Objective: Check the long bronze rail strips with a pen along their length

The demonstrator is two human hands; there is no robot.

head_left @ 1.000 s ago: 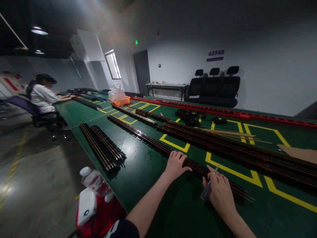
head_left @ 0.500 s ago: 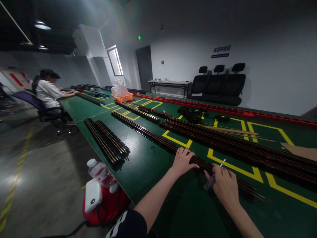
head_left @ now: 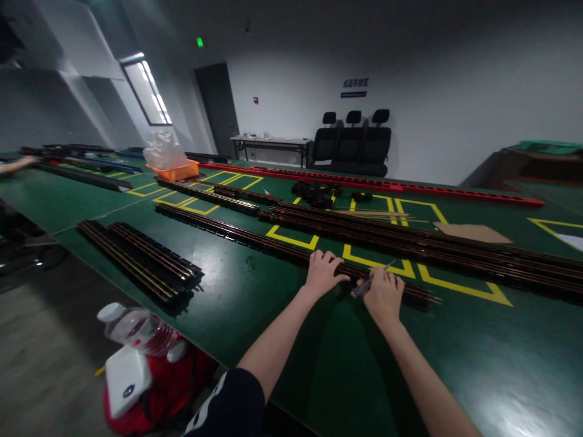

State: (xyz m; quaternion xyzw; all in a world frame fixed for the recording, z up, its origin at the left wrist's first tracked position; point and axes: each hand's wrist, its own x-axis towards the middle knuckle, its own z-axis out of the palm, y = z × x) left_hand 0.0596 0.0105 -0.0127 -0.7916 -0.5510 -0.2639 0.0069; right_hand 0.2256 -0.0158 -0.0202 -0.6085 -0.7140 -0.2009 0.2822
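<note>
A long dark rail strip with copper-coloured rods runs across the green table and passes under both hands. My left hand lies on this strip, its fingers spread over the far edge and its thumb out to the right. Just right of it, my right hand is closed around a small tool with a thin metal tip, held low over the strip. The strip's right end, with thin rod tips sticking out, shows beyond my right hand.
Two short rail strips lie at the left. Behind are more long rails, black parts, an orange bin and cardboard. A bottle and red bag are beside the near edge. Another person's arm shows far left.
The view has swung to the right, so most of the other person has left it. Both hands remain at the strip, with the tool still in my right hand.
</note>
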